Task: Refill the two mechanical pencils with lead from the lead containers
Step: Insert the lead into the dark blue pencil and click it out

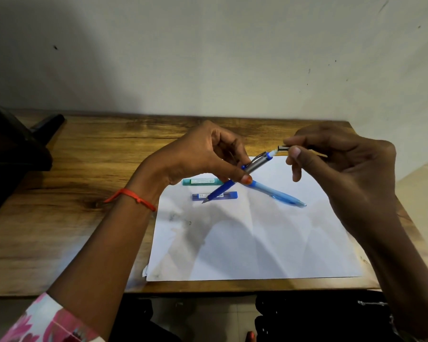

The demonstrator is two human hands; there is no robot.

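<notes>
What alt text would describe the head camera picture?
A person's left hand holds a dark blue mechanical pencil while the right hand pinches a small cap at its top end. On white paper lie a light blue pencil, a green lead container and a blue lead container.

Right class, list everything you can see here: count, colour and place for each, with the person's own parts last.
dark blue pencil: one, blue and silver, held above the paper
small cap: one, dark, at that pencil's top end
light blue pencil: one, lying on the paper
lead containers: two, green and blue, on the paper
paper: white, on the table
table: one, brown wood
black object: one, far left
left hand: grips the dark blue pencil
right hand: pinches the small cap
</notes>
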